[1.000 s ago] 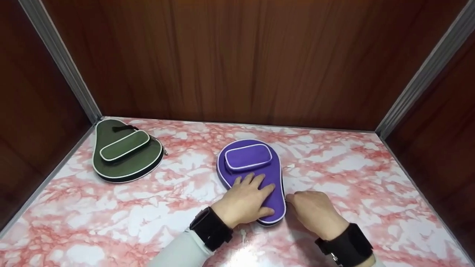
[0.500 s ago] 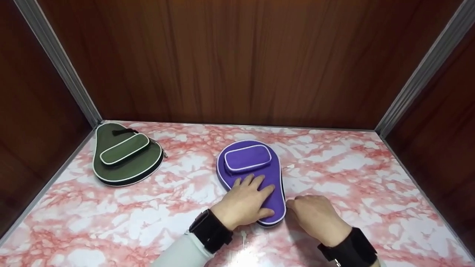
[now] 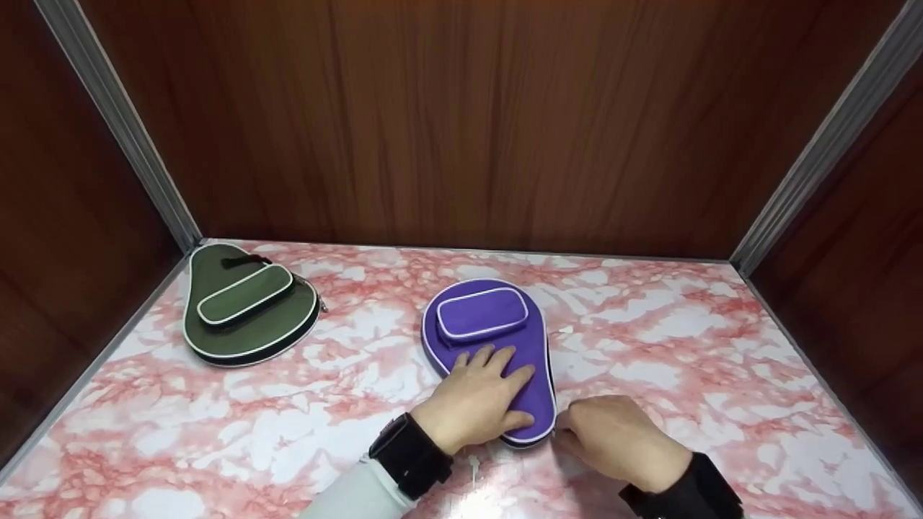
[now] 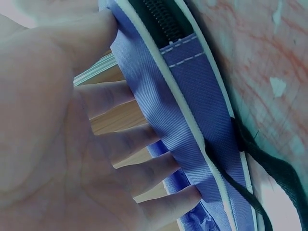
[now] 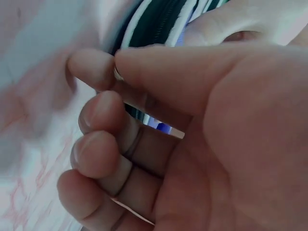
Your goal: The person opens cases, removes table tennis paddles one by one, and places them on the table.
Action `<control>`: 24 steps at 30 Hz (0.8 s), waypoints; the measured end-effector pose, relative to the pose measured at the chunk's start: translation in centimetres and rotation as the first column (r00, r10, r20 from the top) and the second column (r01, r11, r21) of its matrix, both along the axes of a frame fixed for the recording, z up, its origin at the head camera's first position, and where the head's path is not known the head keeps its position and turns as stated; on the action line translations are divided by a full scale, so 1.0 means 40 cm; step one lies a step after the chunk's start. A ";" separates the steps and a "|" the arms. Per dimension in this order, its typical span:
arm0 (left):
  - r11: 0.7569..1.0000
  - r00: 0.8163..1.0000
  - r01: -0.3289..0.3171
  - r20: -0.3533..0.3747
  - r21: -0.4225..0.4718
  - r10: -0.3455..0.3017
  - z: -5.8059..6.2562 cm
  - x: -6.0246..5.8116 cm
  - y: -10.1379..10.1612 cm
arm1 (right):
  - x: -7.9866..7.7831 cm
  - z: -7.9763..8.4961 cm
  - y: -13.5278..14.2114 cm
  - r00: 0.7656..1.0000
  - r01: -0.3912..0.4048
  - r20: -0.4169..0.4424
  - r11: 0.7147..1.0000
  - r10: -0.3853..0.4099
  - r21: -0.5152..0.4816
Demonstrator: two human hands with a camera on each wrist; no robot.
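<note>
Two hands on one purple case (image 3: 530, 346).

Head view: case lies flat, right of and below frame centre, on the marbled worktop (image 3: 721, 375), narrow end toward the bottom. Left hand (image 3: 472, 396) rests on top, fingers spread, not wrapped round anything. Right hand (image 3: 616, 436) is at the case's lower-right edge. Green case (image 3: 249, 306) at frame left, untouched. My read on the purple one: light, padded, not fragile, firm enough to hold its shape, some give under a palm. Might skid if tugged one-handed, so the flat panel below the pocket (image 3: 483, 313) is the spot to pin it.

Left wrist view: palm fills the left side, fingertips on the cloth. Zip (image 4: 163, 21) at top centre ends at a stitched purple panel (image 4: 187, 60). Black strap (image 4: 279, 173) at lower right, decent second handhold. Weave should grip skin OK.

Right wrist view: thumb and forefinger pinched together left of centre, other fingers curled. Shiny sliver between them is probably the zip pull (image 5: 117, 73); mostly covered, can't swear to it. Small and likely slick: pinch hard, draw along the seam.
</note>
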State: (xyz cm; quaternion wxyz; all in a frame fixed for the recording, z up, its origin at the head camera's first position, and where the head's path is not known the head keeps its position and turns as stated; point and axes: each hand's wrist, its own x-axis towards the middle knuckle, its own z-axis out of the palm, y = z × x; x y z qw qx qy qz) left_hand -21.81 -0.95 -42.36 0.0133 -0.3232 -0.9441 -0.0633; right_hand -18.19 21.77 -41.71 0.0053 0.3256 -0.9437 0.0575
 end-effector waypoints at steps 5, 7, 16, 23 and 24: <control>1.000 1.000 -0.003 0.004 0.004 0.003 -0.003 0.001 0.000 | 0.004 0.002 -0.005 0.998 -0.026 0.052 1.000 0.026 -0.010; 1.000 1.000 -0.007 0.002 0.004 0.007 -0.002 0.001 0.001 | 0.004 0.003 -0.006 0.998 -0.025 0.059 1.000 0.025 -0.007; 0.999 0.999 -0.001 -0.041 0.047 0.003 -0.002 0.008 0.003 | -0.012 -0.005 0.001 1.000 -0.014 0.024 1.000 0.014 -0.022; 0.996 0.995 0.057 -0.083 0.066 -0.052 0.012 0.002 -0.022 | -0.019 -0.009 0.015 1.000 0.004 -0.009 1.000 -0.004 -0.029; 0.996 0.994 0.062 -0.095 0.063 -0.056 0.013 0.000 -0.024 | -0.020 -0.009 0.018 1.000 0.018 -0.013 1.000 -0.018 -0.024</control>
